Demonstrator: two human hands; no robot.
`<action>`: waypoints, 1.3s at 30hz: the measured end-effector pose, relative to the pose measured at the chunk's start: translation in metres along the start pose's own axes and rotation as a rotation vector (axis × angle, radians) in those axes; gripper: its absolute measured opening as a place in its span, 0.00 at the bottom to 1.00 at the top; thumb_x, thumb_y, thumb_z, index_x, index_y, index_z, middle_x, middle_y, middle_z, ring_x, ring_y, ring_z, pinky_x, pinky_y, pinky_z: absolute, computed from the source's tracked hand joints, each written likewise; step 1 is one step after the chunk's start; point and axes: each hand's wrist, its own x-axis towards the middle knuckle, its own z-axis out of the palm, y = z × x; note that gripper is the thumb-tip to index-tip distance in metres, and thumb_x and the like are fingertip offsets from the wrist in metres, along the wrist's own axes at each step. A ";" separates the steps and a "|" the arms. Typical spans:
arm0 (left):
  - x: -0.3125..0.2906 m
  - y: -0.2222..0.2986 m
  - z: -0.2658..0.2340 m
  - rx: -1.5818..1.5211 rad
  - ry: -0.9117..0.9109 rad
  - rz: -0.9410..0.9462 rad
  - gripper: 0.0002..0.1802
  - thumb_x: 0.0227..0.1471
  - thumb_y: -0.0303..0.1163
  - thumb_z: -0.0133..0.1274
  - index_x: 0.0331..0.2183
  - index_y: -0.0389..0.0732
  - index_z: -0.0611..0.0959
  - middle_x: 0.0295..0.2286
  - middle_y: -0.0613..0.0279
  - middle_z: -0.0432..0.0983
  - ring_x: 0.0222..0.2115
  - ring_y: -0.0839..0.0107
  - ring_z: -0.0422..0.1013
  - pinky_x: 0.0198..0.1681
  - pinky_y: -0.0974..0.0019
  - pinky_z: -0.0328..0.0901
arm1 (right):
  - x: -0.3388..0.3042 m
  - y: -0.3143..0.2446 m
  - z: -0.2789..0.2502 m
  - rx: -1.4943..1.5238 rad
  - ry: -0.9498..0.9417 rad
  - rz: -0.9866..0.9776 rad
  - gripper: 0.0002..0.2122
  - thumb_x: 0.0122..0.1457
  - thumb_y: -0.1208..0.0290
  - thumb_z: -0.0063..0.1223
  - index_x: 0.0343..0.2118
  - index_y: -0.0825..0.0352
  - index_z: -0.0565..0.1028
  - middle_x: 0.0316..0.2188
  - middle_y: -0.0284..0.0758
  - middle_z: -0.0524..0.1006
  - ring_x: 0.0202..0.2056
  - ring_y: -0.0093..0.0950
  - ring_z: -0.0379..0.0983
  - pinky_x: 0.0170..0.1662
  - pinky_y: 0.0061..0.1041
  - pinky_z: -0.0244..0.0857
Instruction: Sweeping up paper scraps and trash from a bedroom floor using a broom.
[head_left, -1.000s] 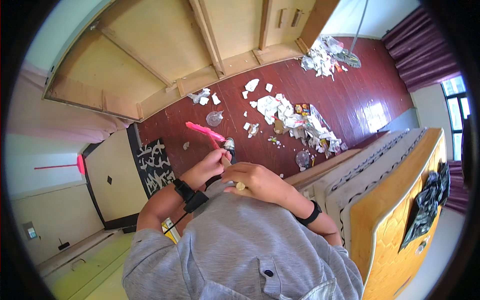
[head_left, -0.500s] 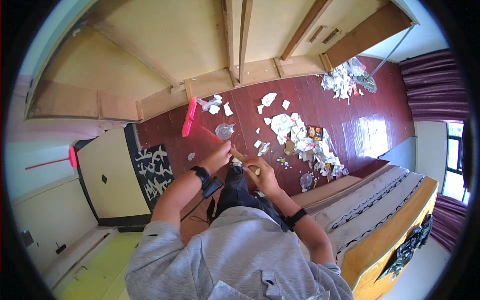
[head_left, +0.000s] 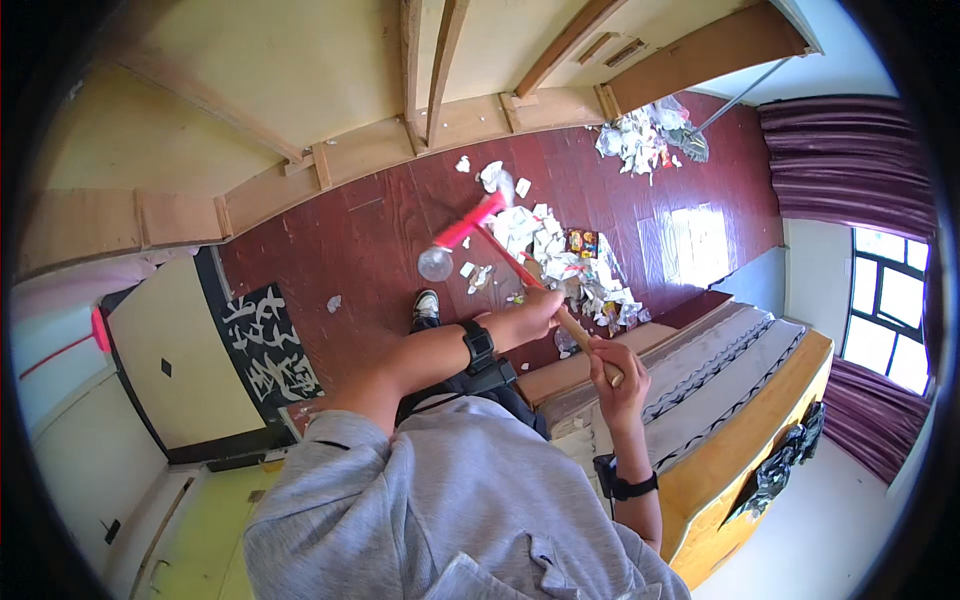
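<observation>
Gripping the broom [head_left: 510, 260] with both hands, I have the left hand [head_left: 543, 305] wrapped around it where pale wood meets the red shaft, and the right hand [head_left: 622, 378] closed near the blunt wooden butt; the hands stand apart along the handle. The red broom head [head_left: 470, 222], long, narrow and blurred, sits at 12 o'clock; I cannot tell whether it touches the floor. Beside it, toward 2 o'clock, spreads a paper heap [head_left: 545, 240], white, crumpled and ragged; a round clear plastic container [head_left: 434, 263] lies just beside the head's near end.

The glossy red-brown floor [head_left: 330, 235] opens widest toward 10 o'clock, edged from 10 to 1 by a large yellowish panel [head_left: 350, 80] ribbed with rough wooden battens; toward 4 o'clock a padded mattress stack [head_left: 715, 400] with dark patterned bands closes off the room, and the broom's butt points that way.

A shoe [head_left: 426, 303] stands at 9 o'clock, near the container; a black sheet [head_left: 265, 340] with white brushwork lies between 8 and 9; a second litter heap [head_left: 635, 140] sits between 1 and 2, well apart from the broom; purple pleated curtains [head_left: 840, 165] hang near 2, a bright window [head_left: 890, 310] at 3.
</observation>
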 end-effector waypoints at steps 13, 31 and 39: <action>-0.206 0.048 -0.021 -0.365 0.002 -0.095 0.05 0.45 0.27 0.49 0.23 0.36 0.72 0.19 0.60 0.68 0.21 0.73 0.66 0.23 0.72 0.61 | -0.016 -0.055 0.029 0.741 -0.670 -0.603 0.11 0.41 0.74 0.60 0.21 0.65 0.66 0.22 0.34 0.69 0.28 0.36 0.70 0.41 0.35 0.65; -0.225 -0.035 -0.227 -0.547 0.160 0.251 0.05 0.51 0.29 0.46 0.24 0.41 0.72 0.22 0.65 0.69 0.25 0.73 0.67 0.30 0.70 0.65 | -0.065 -0.064 0.177 0.794 -0.829 -0.201 0.06 0.53 0.76 0.47 0.29 0.72 0.73 0.22 0.36 0.72 0.25 0.23 0.67 0.30 0.24 0.60; -0.157 -0.028 -0.119 -0.548 -0.199 -0.045 0.05 0.50 0.30 0.47 0.25 0.42 0.72 0.23 0.64 0.71 0.27 0.75 0.70 0.32 0.73 0.68 | -0.052 -0.027 0.075 0.516 -0.572 -0.195 0.05 0.49 0.75 0.51 0.26 0.72 0.73 0.18 0.40 0.72 0.20 0.30 0.68 0.24 0.26 0.60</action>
